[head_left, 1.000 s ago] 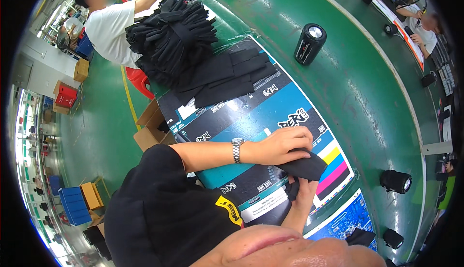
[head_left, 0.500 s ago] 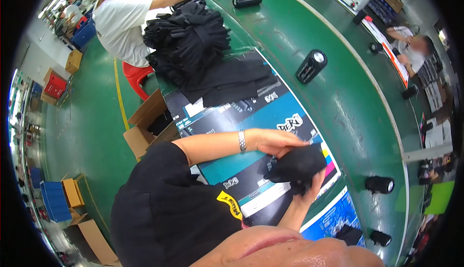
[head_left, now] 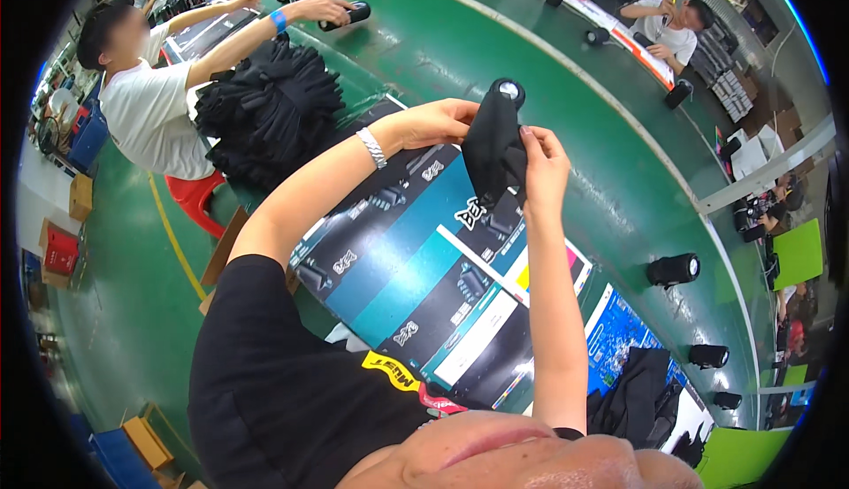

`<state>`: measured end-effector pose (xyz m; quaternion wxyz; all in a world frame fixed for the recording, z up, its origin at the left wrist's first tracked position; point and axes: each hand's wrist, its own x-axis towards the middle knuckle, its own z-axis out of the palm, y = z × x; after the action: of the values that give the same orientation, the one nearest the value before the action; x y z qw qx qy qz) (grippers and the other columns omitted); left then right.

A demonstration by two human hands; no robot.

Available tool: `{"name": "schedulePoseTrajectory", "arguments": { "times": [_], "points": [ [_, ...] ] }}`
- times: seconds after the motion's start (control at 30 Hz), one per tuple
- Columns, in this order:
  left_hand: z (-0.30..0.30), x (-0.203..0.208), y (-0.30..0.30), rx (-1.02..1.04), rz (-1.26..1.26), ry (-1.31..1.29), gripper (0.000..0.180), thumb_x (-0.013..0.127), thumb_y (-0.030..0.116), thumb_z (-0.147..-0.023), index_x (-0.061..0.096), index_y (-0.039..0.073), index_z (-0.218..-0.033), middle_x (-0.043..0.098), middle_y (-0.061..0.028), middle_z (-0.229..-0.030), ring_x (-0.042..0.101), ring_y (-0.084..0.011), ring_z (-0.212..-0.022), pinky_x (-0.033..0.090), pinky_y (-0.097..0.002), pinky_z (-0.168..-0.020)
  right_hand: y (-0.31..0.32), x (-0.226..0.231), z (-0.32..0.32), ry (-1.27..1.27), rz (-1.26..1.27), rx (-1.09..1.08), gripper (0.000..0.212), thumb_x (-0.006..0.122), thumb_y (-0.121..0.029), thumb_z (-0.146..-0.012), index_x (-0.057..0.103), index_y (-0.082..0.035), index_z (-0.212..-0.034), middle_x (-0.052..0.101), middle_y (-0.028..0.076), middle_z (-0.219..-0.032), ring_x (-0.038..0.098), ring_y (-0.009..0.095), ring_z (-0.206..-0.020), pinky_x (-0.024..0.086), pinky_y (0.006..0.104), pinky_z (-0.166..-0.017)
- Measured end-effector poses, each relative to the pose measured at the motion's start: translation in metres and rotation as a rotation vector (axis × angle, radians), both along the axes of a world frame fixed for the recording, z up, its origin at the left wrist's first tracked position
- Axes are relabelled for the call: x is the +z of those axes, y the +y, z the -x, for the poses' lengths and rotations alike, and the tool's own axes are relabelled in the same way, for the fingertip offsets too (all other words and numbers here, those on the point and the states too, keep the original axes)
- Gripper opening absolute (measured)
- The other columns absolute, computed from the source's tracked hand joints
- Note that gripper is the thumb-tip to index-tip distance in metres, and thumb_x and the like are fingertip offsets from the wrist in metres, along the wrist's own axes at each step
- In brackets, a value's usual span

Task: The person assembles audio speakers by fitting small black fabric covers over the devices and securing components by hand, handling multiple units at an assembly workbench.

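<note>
Both of my hands are raised over the far edge of the table, with a black cloth bag (head_left: 489, 148) stretched between them. My left hand (head_left: 442, 122), with a metal watch on its wrist, pinches the bag's left upper edge. On the other edge, my right hand (head_left: 544, 157) grips with thumb and fingers. Just above the cloth shows the round, pale end of a black cylindrical speaker (head_left: 508, 91). The cloth covers the speaker's lower part in this view; whether it is around the speaker or only in front of it, I cannot tell.
Printed sheets (head_left: 389, 263) cover the table. A heap of black cloth pieces (head_left: 265, 104) lies left, more black cloth (head_left: 632, 396) lower right. Beyond runs a green conveyor belt (head_left: 610, 197) with speakers (head_left: 674, 269). At far left, a co-worker's hand (head_left: 327, 10) touches another speaker (head_left: 352, 17).
My hands have moved up and away with the black bag, from above the printed sheets to the speaker at the belt. The view has shifted. The co-worker's hand now reaches a speaker.
</note>
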<state>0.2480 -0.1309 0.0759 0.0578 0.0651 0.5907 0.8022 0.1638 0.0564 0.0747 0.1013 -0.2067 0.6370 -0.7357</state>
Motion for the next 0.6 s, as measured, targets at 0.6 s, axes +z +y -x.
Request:
{"name": "schedulePoseTrajectory", "arguments": {
  "times": [0.6],
  "points": [
    [0.14,-0.051,-0.026,0.622,-0.079,-0.068,0.015,0.061,0.009,-0.087,0.064,-0.004,-0.094,0.065,-0.0097,-0.086,0.063,-0.0166,-0.075,0.051,-0.0283,-0.065,-0.074,-0.043,0.107,0.19,-0.008,-0.375,0.017,0.059,-0.011,-0.089,0.066,0.004,-0.09,0.067,0.009,-0.085,0.062,0.015,-0.075,0.049,0.0288,-0.069]
  ]
}}
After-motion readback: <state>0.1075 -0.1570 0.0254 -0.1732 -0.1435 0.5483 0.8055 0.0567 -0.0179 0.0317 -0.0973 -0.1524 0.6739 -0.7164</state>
